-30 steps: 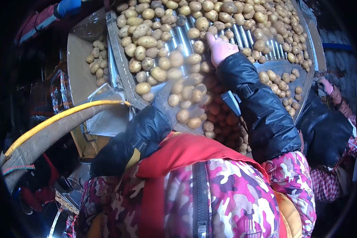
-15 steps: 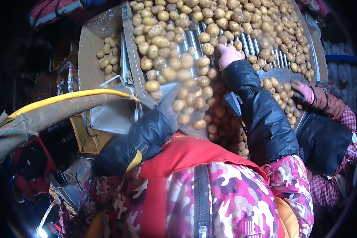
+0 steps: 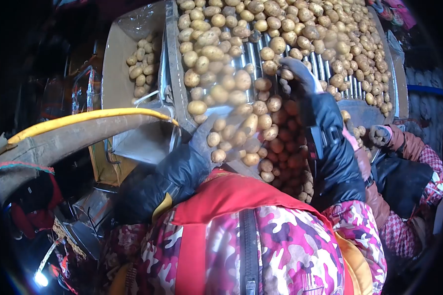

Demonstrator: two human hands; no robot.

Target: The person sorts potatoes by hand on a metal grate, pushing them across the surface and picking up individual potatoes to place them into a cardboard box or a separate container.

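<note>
Potatoes [image 3: 211,52] cover a sloping table of metal rollers [image 3: 251,54] in front of me. My right hand [image 3: 302,73], in a grey and pink glove, is over the middle of the rollers, its dark fingers curled around a potato [image 3: 286,74]. My left hand [image 3: 202,137] is a hazy grey shape at the table's lower left edge, beside several loose potatoes [image 3: 226,135]; its fingers are too blurred to make out. Between my forearms, more potatoes [image 3: 288,140] lie in reddish shadow in front of my body.
A co-worker's gloved hand [image 3: 379,135] is at the table's lower right, close to my right sleeve. On the left stands a bin [image 3: 114,69] holding potatoes. A thick beam with a yellow edge [image 3: 88,115] juts in from the left, near my left forearm.
My right hand has turned, now showing its grey side, with its fingers around a potato. The co-worker's hand has moved down and closed. The whole view has shifted slightly.
</note>
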